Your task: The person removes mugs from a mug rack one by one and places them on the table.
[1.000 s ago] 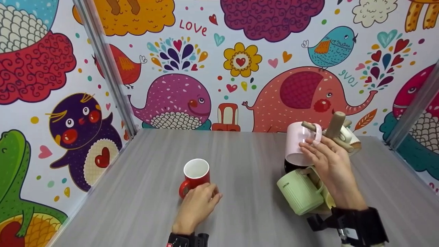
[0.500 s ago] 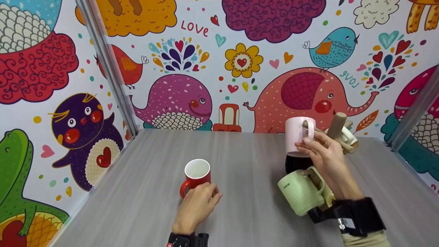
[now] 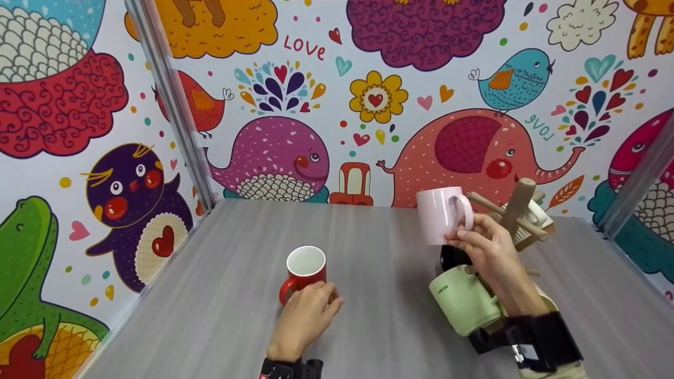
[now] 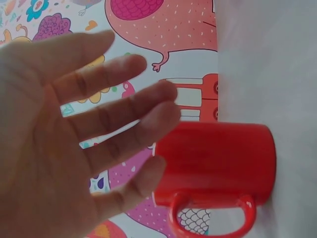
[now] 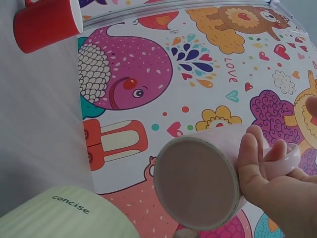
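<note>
My right hand (image 3: 466,234) grips a pale pink mug (image 3: 439,215) by its handle and holds it in the air, just left of a wooden mug rack (image 3: 518,210). In the right wrist view the fingers (image 5: 250,158) curl round the handle and the pink mug (image 5: 198,183) shows its base. My left hand (image 3: 310,308) rests on the table beside a red mug (image 3: 305,268). The left wrist view shows its fingers (image 4: 124,119) straight and spread, close to the red mug (image 4: 218,163), holding nothing.
A pale green mug (image 3: 463,300) hangs low on the rack's near side, a black mug (image 3: 452,255) behind it and a white mug (image 3: 537,210) at the back. The grey table (image 3: 379,247) is closed in by cartoon-printed walls on three sides.
My right hand has drawn the pink mug off the rack's peg, moving it left and slightly up. The left hand and red mug have stayed put.
</note>
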Action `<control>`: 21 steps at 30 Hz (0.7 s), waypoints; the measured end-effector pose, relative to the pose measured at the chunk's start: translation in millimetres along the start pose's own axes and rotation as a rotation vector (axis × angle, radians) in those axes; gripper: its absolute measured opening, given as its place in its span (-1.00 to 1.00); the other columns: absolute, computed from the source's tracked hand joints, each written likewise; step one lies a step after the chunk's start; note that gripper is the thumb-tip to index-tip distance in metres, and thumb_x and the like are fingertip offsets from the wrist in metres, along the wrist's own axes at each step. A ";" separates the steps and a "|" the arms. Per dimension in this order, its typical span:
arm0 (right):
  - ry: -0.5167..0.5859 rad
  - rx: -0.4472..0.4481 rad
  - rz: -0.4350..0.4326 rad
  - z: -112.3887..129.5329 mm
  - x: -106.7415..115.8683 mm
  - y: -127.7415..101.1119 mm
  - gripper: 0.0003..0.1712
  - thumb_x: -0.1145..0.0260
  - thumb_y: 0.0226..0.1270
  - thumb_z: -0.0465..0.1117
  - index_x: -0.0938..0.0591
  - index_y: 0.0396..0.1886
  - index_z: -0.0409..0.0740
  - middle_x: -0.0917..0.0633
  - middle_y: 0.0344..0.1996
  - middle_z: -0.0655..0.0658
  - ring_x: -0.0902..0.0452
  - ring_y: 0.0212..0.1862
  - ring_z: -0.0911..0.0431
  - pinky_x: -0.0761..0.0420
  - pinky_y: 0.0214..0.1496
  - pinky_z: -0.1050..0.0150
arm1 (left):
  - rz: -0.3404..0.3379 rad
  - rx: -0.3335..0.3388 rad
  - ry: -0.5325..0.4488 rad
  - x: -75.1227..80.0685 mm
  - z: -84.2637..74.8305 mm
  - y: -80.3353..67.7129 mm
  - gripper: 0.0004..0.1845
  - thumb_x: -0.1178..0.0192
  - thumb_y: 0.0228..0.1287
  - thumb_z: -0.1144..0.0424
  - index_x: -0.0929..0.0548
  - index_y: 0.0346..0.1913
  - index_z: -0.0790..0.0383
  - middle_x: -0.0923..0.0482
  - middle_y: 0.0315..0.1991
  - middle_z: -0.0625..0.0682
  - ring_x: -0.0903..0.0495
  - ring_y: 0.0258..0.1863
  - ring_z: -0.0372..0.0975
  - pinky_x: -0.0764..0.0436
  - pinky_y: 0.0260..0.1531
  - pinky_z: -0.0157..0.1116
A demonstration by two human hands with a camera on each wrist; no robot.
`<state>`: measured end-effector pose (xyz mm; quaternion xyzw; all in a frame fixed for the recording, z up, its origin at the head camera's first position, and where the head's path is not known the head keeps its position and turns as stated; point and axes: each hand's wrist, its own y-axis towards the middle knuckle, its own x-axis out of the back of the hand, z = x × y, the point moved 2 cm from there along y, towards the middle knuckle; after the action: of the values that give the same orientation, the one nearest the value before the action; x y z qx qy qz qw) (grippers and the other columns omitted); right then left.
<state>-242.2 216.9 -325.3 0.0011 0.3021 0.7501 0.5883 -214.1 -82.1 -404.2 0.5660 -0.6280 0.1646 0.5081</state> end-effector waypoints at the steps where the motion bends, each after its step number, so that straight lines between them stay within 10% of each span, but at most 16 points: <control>1: -0.007 -0.004 -0.007 0.0 1.2 -1.7 -0.85 0.08 0.22 -0.58 -0.34 -0.23 -0.41 -0.51 -0.38 -0.23 -0.57 -0.31 0.00 -0.55 -0.16 0.20 | 0.001 -0.002 0.000 -0.9 -0.8 0.7 -0.90 -0.22 0.14 0.16 -0.60 -0.43 0.10 -0.48 -0.51 -0.17 -0.46 -0.51 -0.33 -0.49 -0.43 -0.31; 21: -0.003 -0.088 -0.002 -15.9 7.0 -22.6 -0.65 0.06 0.43 -0.25 -0.44 -0.57 -0.26 -0.41 -0.56 -0.09 -0.45 -0.44 0.09 -0.46 -0.33 0.31 | -0.023 -0.041 0.021 -1.2 -1.4 1.8 -0.88 -0.23 0.12 0.16 -0.58 -0.46 0.12 -0.48 -0.53 -0.15 -0.47 -0.54 -0.31 -0.50 -0.47 -0.30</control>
<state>-230.1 218.7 -351.0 -0.0240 0.2677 0.7621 0.5890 -215.3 -79.8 -403.8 0.5609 -0.6194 0.1517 0.5279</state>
